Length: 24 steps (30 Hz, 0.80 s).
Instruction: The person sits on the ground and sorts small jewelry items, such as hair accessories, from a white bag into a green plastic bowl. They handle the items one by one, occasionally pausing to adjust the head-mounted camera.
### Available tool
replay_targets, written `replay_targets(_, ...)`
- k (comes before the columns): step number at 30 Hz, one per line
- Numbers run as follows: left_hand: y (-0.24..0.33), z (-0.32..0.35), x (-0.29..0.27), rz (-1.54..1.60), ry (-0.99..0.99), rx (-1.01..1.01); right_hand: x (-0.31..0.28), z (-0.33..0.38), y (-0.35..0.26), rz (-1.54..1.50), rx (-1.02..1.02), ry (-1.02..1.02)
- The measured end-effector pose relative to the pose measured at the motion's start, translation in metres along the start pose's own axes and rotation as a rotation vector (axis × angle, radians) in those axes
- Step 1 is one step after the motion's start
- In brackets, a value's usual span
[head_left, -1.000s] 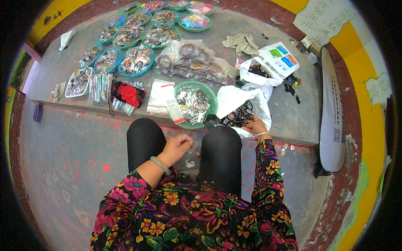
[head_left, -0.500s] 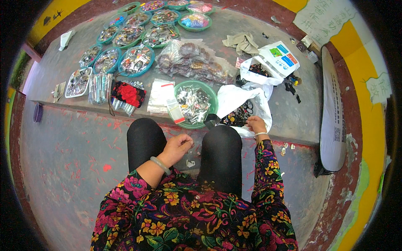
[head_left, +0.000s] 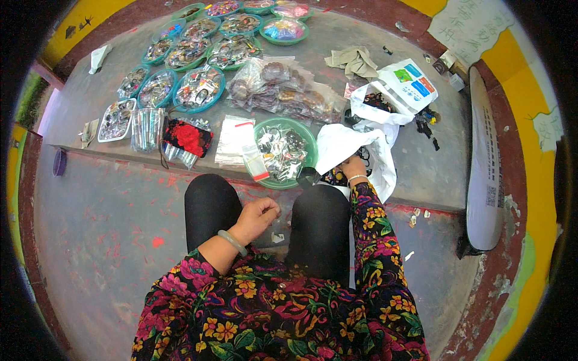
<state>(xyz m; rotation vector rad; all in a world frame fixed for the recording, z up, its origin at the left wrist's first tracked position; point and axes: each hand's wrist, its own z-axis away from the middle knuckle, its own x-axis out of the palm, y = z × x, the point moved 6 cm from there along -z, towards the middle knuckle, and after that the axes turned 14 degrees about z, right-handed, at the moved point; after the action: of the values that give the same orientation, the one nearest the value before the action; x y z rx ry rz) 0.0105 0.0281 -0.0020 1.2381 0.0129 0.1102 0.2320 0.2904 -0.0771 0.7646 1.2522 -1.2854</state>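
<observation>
Saw R hand (head_left: 351,168) dipped into mouth of white plastic bag (head_left: 337,143), right of ctr in frame, nr edge of grey ledge (head_left: 436,171). Couldn't tell grip: fingertips hidden in bag. Found bag thin, crumpled, v. wide-mouthed, w/ left flap peaked up and right side spread in soft folds. Spotted jumble of small dark items (head_left: 332,177) inside, approx. lower left of R hand, w/ yellow specks; also thin dark loops (head_left: 363,155) to upper right of it. Too small to ID further.

Saw L hand (head_left: 256,218) at lower ctr, betw. black-clad knees (head_left: 211,201), loosely curled in, nothing visible in it.

Noted green bowl (head_left: 310,144) just left of bag, full of small shiny packets (head_left: 283,150). Saw 2nd white bag (head_left: 412,105) above, twd upper right, printed w/ coloured blocks, holding dark pieces (head_left: 378,101). Also noted heap of clear bags (head_left: 283,90), upper ctr.
</observation>
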Motion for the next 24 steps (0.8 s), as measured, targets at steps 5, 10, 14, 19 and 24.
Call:
replay_targets(5, 0.001, 0.002, 0.001, 0.045, -0.002, 0.007, 0.002, 0.007, 0.037, -0.15, -0.039, 0.18)
replay_targets(10, 0.003, 0.002, 0.004, 0.009, -0.013, 0.051, -0.01, 0.032, 0.074, -0.555, 0.103, 0.115)
replay_targets(14, 0.012, 0.004, 0.004, 0.027, -0.003, 0.022, -0.029, 0.062, 0.07, -0.952, 0.226, 0.007)
replay_targets(19, 0.015, 0.005, 0.003, 0.018, 0.01, 0.042, -0.055, 0.086, 0.047, -1.284, 0.129, 0.043)
replay_targets(24, 0.012, 0.002, -0.003, 0.205, 0.031, 0.089, -0.109, 0.118, -0.04, -1.116, -0.182, 0.167)
